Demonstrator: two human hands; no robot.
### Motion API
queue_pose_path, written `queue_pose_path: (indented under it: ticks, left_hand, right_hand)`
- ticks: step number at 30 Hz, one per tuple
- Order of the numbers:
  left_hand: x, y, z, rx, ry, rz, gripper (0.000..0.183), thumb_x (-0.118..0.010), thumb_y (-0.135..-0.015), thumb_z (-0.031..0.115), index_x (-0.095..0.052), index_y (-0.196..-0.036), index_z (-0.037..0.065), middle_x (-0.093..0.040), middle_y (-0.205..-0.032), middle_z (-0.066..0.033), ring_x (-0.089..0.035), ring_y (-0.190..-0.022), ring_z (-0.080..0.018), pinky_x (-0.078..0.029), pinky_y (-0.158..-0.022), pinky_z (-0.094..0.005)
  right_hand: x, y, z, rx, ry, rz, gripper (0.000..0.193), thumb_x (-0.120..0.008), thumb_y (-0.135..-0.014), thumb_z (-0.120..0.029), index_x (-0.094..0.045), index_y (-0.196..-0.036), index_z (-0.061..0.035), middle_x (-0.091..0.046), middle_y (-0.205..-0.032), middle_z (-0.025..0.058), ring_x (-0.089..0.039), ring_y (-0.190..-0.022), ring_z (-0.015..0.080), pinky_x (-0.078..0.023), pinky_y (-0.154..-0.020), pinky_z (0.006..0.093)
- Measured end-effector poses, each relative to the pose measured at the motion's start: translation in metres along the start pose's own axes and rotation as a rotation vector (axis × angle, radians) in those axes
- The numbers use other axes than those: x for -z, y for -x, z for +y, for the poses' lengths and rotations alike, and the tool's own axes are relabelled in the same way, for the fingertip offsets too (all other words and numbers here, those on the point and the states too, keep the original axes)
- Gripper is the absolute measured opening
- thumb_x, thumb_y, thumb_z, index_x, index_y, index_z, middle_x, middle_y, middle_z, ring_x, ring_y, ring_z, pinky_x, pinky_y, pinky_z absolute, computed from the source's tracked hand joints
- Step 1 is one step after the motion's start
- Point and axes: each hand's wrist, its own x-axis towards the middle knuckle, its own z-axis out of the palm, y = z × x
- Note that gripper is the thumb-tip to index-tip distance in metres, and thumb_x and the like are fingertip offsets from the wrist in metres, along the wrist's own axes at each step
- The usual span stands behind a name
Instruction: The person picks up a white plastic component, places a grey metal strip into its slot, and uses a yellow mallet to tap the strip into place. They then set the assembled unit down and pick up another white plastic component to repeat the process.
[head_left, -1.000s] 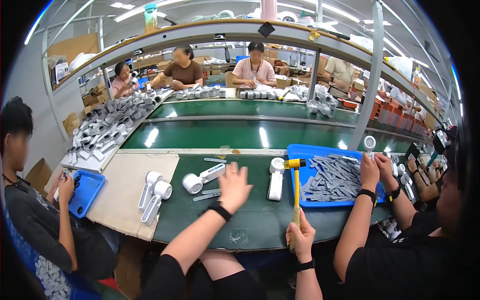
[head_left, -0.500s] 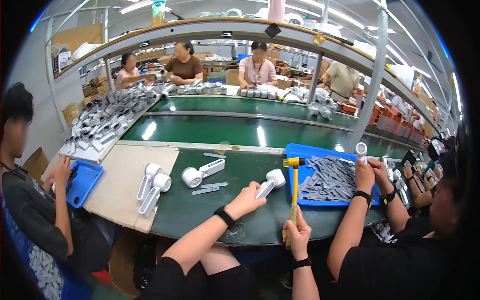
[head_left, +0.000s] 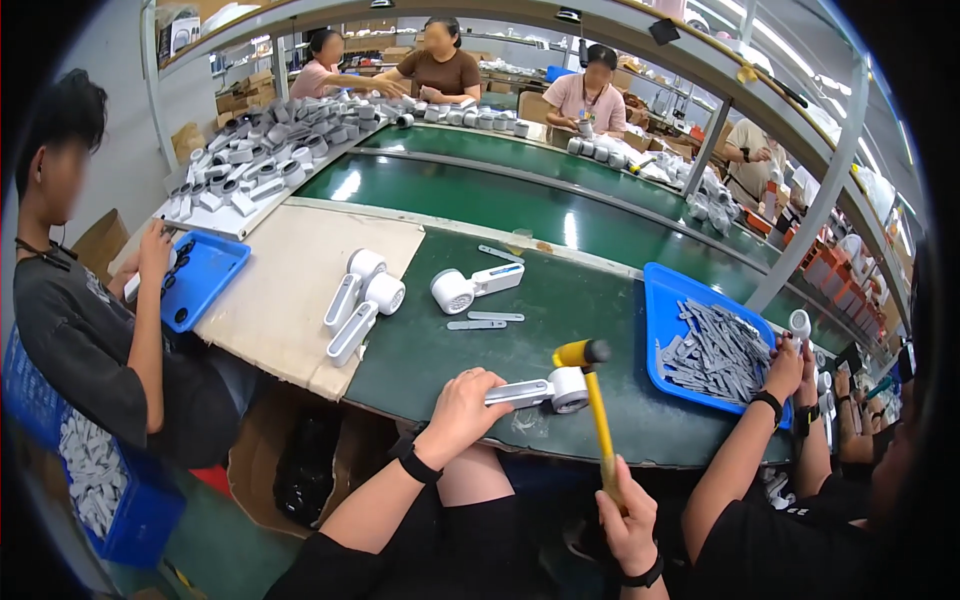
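Note:
My left hand (head_left: 462,408) is closed on the handle of a white handheld device with a round head (head_left: 522,393), held low over the near edge of the green work surface. Its round end points right. Gripped by its shaft in my right hand (head_left: 630,520) is a mallet (head_left: 603,428) with a yellow shaft and a yellow-and-black head. In the picture the mallet's head overlaps the area just behind the device's round end; I cannot tell whether they touch. Past my left hand lie another white device (head_left: 455,292) and several grey strips (head_left: 486,320).
A blue tray (head_left: 655,330) of grey strips stands right, where a co-worker holds a white part. More white devices (head_left: 350,332) rest on a beige board (head_left: 270,310). At left a person works over a blue tray (head_left: 240,262). A conveyor (head_left: 480,222) runs behind.
The view has shifted, so the bench appears farther right. My left hand has brought the device nearer and turned its handle more level. The mallet's head has tipped toward it.

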Motion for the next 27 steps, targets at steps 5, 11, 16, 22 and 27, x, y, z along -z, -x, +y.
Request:
queue_pose_path:
  ticks: [5,11,16,22,27]
  left_hand:
    - [-0.004,0.001,-0.003,0.001,-0.073,0.045,0.023,-0.079,-0.070,0.018,-0.068,-0.086,0.005,-0.064,-0.084,-0.0104,-0.064,-0.088,-0.0317,-0.049,-0.076,-0.0444]
    - [-0.005,0.004,-0.005,0.010,-0.084,0.049,0.025,-0.080,-0.071,0.018,-0.071,-0.090,0.004,-0.064,-0.085,-0.0111,-0.062,-0.089,-0.0321,-0.049,-0.078,-0.0421]
    - [-0.003,0.002,-0.002,-0.006,-0.124,0.028,0.026,-0.079,-0.072,0.019,-0.071,-0.093,0.006,-0.064,-0.084,-0.0098,-0.060,-0.090,-0.0308,-0.049,-0.078,-0.0416]
    - [0.003,0.011,-0.009,0.048,-0.009,0.051,0.028,-0.079,-0.073,0.020,-0.071,-0.096,0.007,-0.066,-0.087,-0.0089,-0.060,-0.089,-0.0289,-0.049,-0.079,-0.0407]
    - [-0.003,0.028,-0.025,0.104,0.160,0.143,0.030,-0.080,-0.073,0.021,-0.071,-0.099,0.008,-0.068,-0.091,-0.0095,-0.060,-0.090,-0.0270,-0.049,-0.082,-0.0391]
  right_hand:
    - [0.013,-0.008,-0.021,-0.104,0.133,-0.156,0.056,-0.065,-0.082,0.006,-0.052,-0.137,-0.0004,-0.058,-0.082,0.0120,-0.057,-0.069,0.0206,-0.046,-0.067,0.0286]
    - [0.000,-0.009,-0.026,-0.070,0.166,-0.233,0.054,-0.064,-0.085,0.002,-0.052,-0.137,-0.0018,-0.052,-0.073,0.0150,-0.054,-0.063,0.0299,-0.045,-0.060,0.0364]
    - [0.006,-0.006,-0.035,0.037,0.124,-0.041,0.053,-0.064,-0.085,0.001,-0.052,-0.136,-0.0004,-0.054,-0.076,0.0154,-0.055,-0.065,0.0275,-0.045,-0.064,0.0331]
    - [0.003,-0.013,-0.033,-0.125,0.247,-0.252,0.053,-0.063,-0.085,0.001,-0.051,-0.137,-0.0019,-0.053,-0.075,0.0154,-0.056,-0.066,0.0274,-0.046,-0.065,0.0326]
    - [0.007,-0.013,-0.042,-0.106,0.224,-0.241,0.056,-0.064,-0.084,0.003,-0.051,-0.137,-0.0026,-0.055,-0.077,0.0154,-0.056,-0.066,0.0271,-0.046,-0.065,0.0321]
